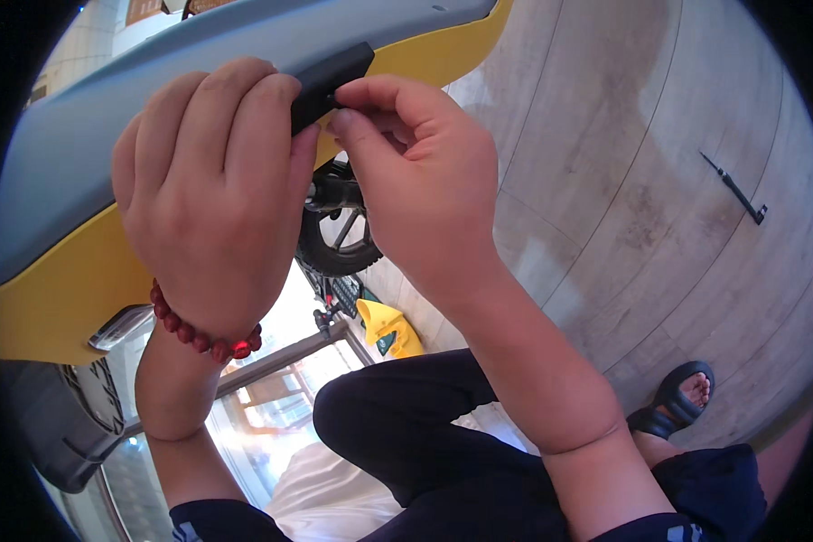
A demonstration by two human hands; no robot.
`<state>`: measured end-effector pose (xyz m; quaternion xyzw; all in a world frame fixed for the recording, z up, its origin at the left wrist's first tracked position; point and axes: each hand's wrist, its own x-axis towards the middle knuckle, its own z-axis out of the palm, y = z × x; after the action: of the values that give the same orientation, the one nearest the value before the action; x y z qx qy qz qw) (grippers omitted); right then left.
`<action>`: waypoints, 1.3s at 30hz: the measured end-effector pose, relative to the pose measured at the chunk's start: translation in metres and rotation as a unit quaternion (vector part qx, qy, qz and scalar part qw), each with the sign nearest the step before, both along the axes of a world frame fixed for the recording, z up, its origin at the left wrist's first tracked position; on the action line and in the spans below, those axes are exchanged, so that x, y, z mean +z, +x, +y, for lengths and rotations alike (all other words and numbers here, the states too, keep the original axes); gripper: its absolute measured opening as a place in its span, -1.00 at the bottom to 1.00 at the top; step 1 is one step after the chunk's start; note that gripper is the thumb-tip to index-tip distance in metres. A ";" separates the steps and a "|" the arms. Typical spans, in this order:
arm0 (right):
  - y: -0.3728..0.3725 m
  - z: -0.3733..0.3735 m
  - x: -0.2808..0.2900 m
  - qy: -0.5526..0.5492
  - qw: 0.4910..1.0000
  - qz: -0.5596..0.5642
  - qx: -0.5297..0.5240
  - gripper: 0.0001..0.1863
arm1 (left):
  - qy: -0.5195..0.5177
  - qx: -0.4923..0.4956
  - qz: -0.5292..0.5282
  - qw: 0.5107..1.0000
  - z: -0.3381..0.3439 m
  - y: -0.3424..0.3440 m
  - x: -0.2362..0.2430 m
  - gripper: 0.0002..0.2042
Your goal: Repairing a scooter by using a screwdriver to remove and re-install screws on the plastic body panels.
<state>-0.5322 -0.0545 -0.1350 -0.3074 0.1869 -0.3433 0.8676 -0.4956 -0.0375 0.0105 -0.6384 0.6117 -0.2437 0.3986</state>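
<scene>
A long blue-grey and yellow panel [59,190] crosses the top left, with a black elongated piece [334,70] on it. My left hand [210,181], wearing a red bead bracelet at the wrist, has its fingers wrapped over this black piece and partly covers it. My right hand [420,181] is closed, thumb and index finger at the lower edge of the black piece around something small and dark that is too small to name. Behind my hands, a black wheel [341,253] and its mount show below the panel.
A black screwdriver-like tool [732,188] lies on the plank floor [587,135] at right. Yellow and dark plastic parts [388,325] sit beyond my right arm, near a bright glass opening [266,406]. My legs [388,415] and a black sandal [682,397] are at the bottom.
</scene>
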 end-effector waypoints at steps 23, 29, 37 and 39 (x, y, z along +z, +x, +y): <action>-0.035 0.007 -0.010 0.119 0.990 -0.004 0.070 -0.84 | -0.459 0.339 0.490 0.659 0.053 -0.035 -0.055 -0.71; -0.031 0.010 -0.012 0.094 0.994 0.042 0.039 -0.82 | -0.503 0.341 0.550 0.573 0.051 -0.032 -0.064 -0.69; -0.032 0.000 -0.016 -0.150 0.982 0.062 -0.093 -0.86 | -0.515 0.336 0.576 0.539 0.042 -0.032 -0.061 -0.69; -0.031 -0.001 -0.015 -0.174 0.976 0.064 -0.113 -0.85 | -0.517 0.334 0.578 0.536 0.041 -0.032 -0.062 -0.69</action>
<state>-0.5630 -0.0558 -0.1499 -0.4523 0.2131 -0.4461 0.7423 -0.5278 0.0037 -0.0518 -0.8931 0.2195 0.0553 -0.3887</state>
